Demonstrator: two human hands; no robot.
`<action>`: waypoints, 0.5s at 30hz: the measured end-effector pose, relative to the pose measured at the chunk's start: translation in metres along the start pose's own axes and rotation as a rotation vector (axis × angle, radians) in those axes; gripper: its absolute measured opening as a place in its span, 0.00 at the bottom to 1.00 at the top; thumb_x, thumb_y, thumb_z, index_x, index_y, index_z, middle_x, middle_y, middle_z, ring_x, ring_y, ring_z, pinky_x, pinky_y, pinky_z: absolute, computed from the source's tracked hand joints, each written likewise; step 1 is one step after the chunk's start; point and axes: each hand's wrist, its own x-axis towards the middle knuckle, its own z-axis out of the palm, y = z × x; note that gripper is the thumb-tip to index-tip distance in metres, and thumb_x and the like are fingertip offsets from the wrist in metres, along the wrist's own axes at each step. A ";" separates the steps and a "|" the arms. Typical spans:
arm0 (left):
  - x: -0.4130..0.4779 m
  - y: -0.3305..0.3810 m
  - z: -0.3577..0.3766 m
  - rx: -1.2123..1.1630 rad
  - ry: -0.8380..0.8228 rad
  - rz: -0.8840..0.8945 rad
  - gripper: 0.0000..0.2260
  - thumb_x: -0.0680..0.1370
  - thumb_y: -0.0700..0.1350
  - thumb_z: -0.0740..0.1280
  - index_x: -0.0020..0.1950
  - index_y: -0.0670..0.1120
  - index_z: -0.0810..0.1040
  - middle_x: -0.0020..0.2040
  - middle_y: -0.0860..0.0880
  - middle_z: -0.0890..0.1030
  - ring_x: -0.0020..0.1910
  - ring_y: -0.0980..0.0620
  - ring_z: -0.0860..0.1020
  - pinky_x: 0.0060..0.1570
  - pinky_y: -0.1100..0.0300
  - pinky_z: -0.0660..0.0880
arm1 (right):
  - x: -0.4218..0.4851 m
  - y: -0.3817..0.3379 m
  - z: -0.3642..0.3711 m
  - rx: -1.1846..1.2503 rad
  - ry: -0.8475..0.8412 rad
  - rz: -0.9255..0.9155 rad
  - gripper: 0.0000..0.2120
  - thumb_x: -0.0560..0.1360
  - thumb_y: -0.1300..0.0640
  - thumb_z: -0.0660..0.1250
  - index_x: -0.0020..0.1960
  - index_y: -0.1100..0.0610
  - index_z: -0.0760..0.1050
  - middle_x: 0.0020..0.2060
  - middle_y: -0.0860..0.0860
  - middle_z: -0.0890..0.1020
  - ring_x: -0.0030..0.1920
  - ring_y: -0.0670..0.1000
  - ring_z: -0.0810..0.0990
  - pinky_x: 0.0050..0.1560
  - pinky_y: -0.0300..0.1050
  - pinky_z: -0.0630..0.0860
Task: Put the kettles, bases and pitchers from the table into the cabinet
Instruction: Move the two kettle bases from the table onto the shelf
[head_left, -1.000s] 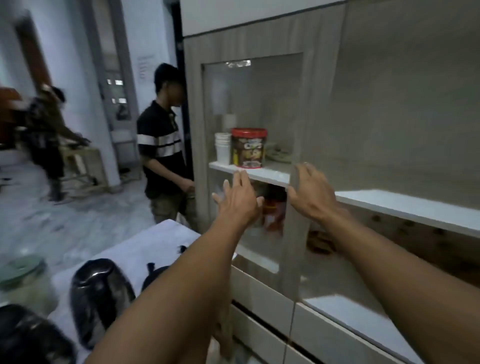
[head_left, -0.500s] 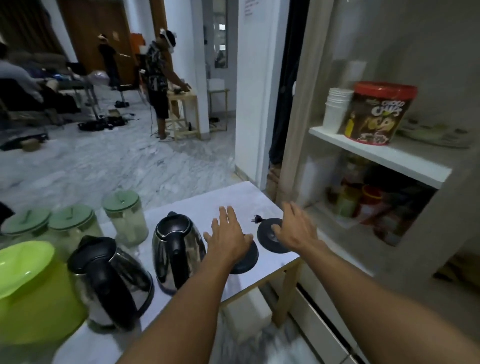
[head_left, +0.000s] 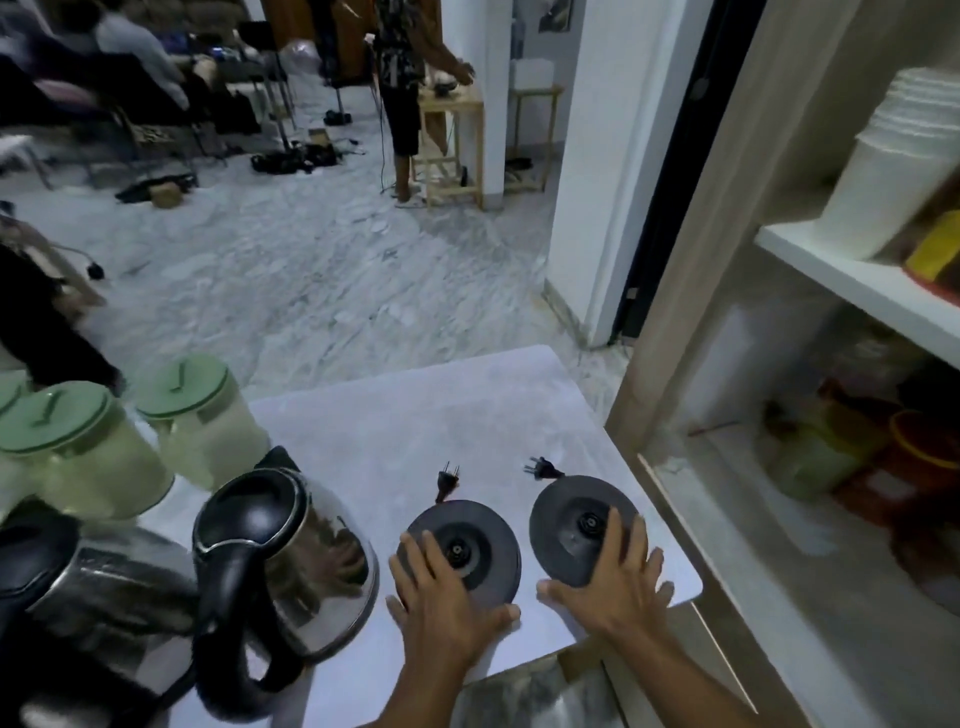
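Two round black kettle bases lie side by side on the white table (head_left: 415, 436), each with a short cord and plug. My left hand (head_left: 447, 597) rests with spread fingers on the near edge of the left base (head_left: 478, 540). My right hand (head_left: 613, 582) lies the same way on the right base (head_left: 571, 519). Neither base is lifted. A steel kettle (head_left: 306, 551) with a black handle stands just left of my left hand, and a second kettle (head_left: 93, 597) sits further left. Pitchers with green lids (head_left: 83, 452) (head_left: 197, 415) stand behind the kettles.
The open cabinet (head_left: 675, 291) stands right of the table. Its upper shelf (head_left: 857, 280) holds a stack of white cups (head_left: 893, 171), and the lower shelf holds several jars and containers (head_left: 831, 457). People stand and sit in the room beyond the marble floor.
My view has swung from the cabinet door down to the table. Both hands left the door and came down onto the two bases.
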 end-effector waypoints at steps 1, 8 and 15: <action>0.003 0.000 0.005 0.000 0.001 -0.023 0.65 0.60 0.75 0.69 0.78 0.44 0.32 0.79 0.42 0.32 0.78 0.39 0.35 0.74 0.37 0.50 | 0.005 0.002 0.005 0.002 -0.014 0.013 0.64 0.60 0.23 0.66 0.78 0.50 0.33 0.78 0.54 0.36 0.78 0.65 0.44 0.74 0.65 0.53; 0.013 0.014 0.028 0.028 0.138 -0.094 0.62 0.56 0.79 0.64 0.80 0.53 0.42 0.79 0.39 0.36 0.77 0.35 0.38 0.73 0.36 0.50 | 0.022 0.007 0.030 0.002 0.160 -0.001 0.60 0.58 0.18 0.57 0.78 0.47 0.36 0.79 0.55 0.42 0.77 0.66 0.48 0.73 0.65 0.53; 0.013 0.018 0.039 -0.045 0.307 -0.099 0.53 0.52 0.68 0.73 0.74 0.51 0.65 0.80 0.38 0.49 0.76 0.32 0.50 0.71 0.36 0.56 | 0.034 0.009 0.040 0.139 0.289 -0.081 0.54 0.53 0.29 0.73 0.72 0.50 0.59 0.74 0.62 0.61 0.70 0.70 0.58 0.67 0.68 0.63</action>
